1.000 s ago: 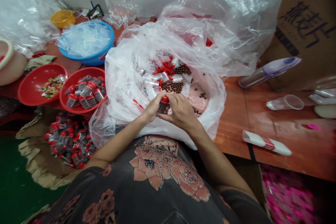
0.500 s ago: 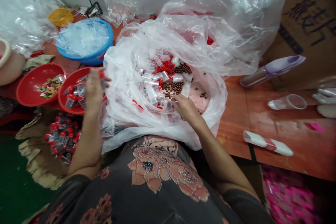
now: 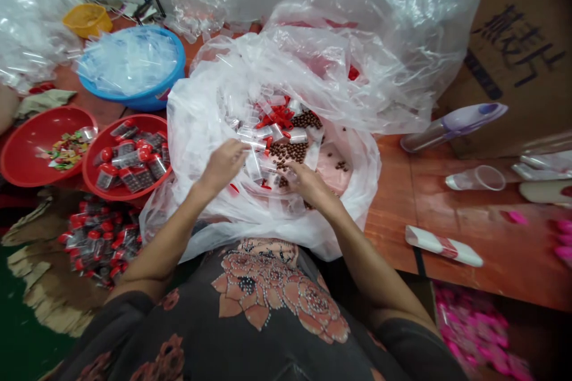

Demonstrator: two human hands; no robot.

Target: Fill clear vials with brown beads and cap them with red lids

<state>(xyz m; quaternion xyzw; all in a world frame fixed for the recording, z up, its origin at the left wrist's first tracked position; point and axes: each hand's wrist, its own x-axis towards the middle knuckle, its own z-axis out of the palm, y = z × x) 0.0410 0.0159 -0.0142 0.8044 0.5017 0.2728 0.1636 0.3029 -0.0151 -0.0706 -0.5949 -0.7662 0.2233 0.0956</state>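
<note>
At my far left a red basin bears small colourful bits, and next to it a second basin, red too, holds filled jars with red caps. A blue basin of clear plastic pieces stands just beyond that one.

Then comes my left hand, over the near left part of the white plastic bag, back upward, fingers curled in; I cannot tell whether they pinch anything. My left arm slants forward and to the right behind it.

Just right of those fingertips lies a clear tube, its long axis running mostly away from me. As I judge it, this is the relation that counts: the tube sits between my hands, nearer the left, with brown beads to its right.

My right hand is at the near edge of the beads, fingers bent and pointing left; whether they are closed on something is too blurred to tell. My right arm slants forward and to the left.

Farther right, on the table, lie a clear cup and a white packet, well apart from both hands.
</note>
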